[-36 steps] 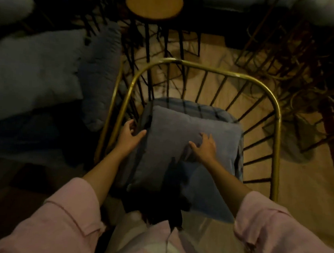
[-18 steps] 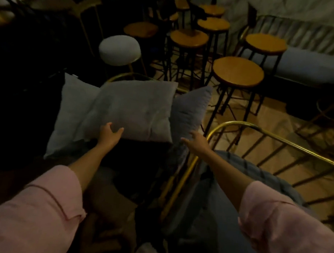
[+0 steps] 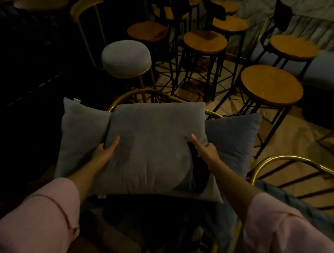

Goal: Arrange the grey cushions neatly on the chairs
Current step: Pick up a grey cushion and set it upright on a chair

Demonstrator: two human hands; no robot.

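Note:
A grey cushion [image 3: 154, 145] is lifted in front of me, held at both sides. My left hand [image 3: 105, 152] grips its left edge with the thumb on top. My right hand [image 3: 205, 149] grips its right edge, fingers on top. Behind it a second grey cushion [image 3: 79, 134] leans at the left and a darker blue-grey cushion [image 3: 232, 144] at the right, both against a gold-framed chair [image 3: 131, 95]. Another gold-framed chair [image 3: 287, 160] with a blue seat pad [image 3: 285, 198] stands at the lower right.
Several round wooden stools [image 3: 271, 87] crowd the floor behind the chairs. A grey padded stool [image 3: 126, 57] with a gold rim stands at the back left. A blue bench [image 3: 329, 70] runs along the right wall. The left side is dark.
I turned from the right chair's cushion toward the left chair. Both hands, open half a second ago, have closed on the middle grey cushion and pulled it toward me.

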